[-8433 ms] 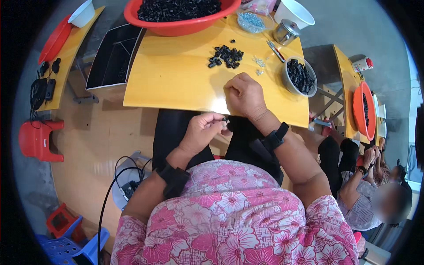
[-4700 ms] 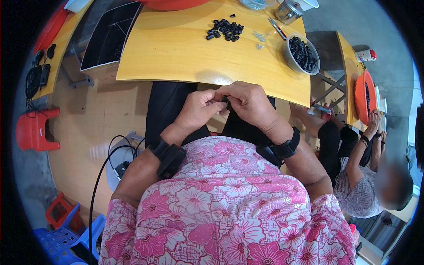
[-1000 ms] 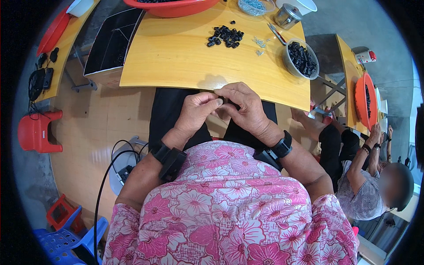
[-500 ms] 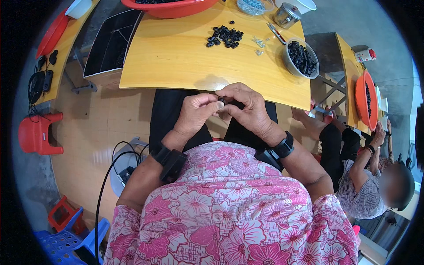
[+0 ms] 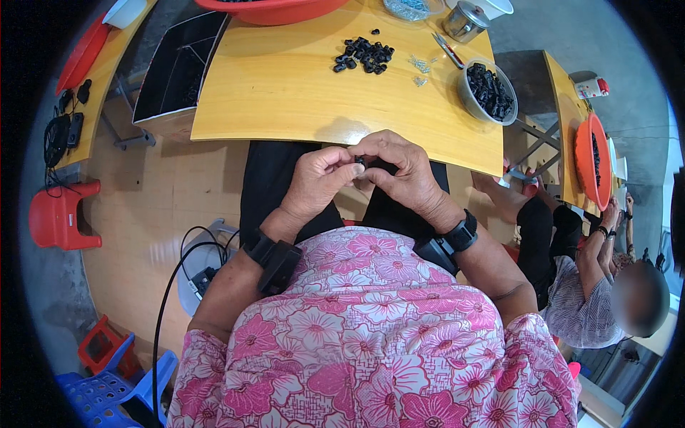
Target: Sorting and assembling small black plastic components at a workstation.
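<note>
Both my hands meet just off the near edge of the yellow table (image 5: 264, 107), above my lap. Between the fingertips is a small black plastic part (image 5: 359, 162), mostly covered by fingers. My left hand (image 5: 318, 180) pinches it from the left with thumb and forefinger. From the other side my right hand (image 5: 403, 170) closes on it, its fingers curled over the top. A loose pile of small black parts (image 5: 364, 55) lies on the table beyond. Right of that pile are small silvery screw-like pieces (image 5: 420, 65). A clear bowl (image 5: 465, 98) full of black parts stands at the table's right edge.
At the far edge are a red basin (image 5: 285, 14), a tub of bluish pieces (image 5: 407, 8), a metal cup (image 5: 466, 23) and a red-handled tool (image 5: 447, 48). A black-lined box (image 5: 171, 78) adjoins the table's left. A co-worker (image 5: 585, 285) sits at right. A cable (image 5: 161, 314) hangs beside my left arm.
Both hands keep nearly the same pose around the small black part, with only slight finger movement. The view has shifted a little.
</note>
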A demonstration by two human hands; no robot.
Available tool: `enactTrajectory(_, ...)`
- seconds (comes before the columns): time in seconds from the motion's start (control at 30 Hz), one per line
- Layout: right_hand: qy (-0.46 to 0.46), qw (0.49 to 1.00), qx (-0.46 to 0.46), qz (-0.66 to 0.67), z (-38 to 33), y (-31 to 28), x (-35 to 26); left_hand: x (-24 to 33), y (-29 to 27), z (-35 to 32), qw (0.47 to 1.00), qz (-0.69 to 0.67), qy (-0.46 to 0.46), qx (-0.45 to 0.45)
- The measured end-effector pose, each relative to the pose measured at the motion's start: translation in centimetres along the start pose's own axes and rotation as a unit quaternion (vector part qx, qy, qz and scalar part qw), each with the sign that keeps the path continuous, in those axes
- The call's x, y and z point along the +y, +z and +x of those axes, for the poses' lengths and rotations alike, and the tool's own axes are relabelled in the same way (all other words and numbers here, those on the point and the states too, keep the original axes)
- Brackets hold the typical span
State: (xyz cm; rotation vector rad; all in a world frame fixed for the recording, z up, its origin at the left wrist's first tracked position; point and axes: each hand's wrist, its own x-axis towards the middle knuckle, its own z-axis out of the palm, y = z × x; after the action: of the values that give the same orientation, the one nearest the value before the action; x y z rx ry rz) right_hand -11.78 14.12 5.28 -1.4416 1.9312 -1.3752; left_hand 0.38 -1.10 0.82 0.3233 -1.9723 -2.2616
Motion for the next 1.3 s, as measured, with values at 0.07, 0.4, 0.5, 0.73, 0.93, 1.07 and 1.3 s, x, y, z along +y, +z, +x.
enactTrajectory(0.07, 0.008, 1.000, 0.008, 0.003, -0.1, 0.1, 0.1, 0.0, 0.0, 0.0, 1.000, 0.005, -0.004, 0.000)
enactTrajectory(0.4, 0.060, 0.995, -0.017, 0.074, 0.0, -0.4, -0.1, -0.2, 0.0, -0.1, 1.000, -0.022, -0.005, -0.009)
enactTrajectory(0.5, 0.053, 0.994, 0.002, 0.091, 0.0, -0.4, 0.2, 0.0, 0.0, -0.1, 1.000, -0.017, -0.004, -0.010)
enactTrajectory(0.73, 0.069, 0.995, 0.012, 0.075, -0.1, -0.3, 0.8, -0.1, 0.1, 0.0, 1.000, -0.006, -0.011, -0.018)
enactTrajectory(0.93, 0.082, 0.993, 0.011, 0.083, -0.1, -0.2, 1.0, -0.2, 0.0, 0.0, 1.000, 0.008, -0.011, -0.026)
enactTrajectory(1.07, 0.076, 0.995, 0.014, 0.062, 0.0, -0.2, 0.9, -0.3, 0.0, 0.0, 1.000, 0.002, -0.009, -0.027)
enactTrajectory(1.3, 0.010, 0.999, 0.023, 0.032, 0.0, 0.3, 0.9, -0.6, 0.1, -0.1, 0.999, -0.029, -0.028, -0.008)
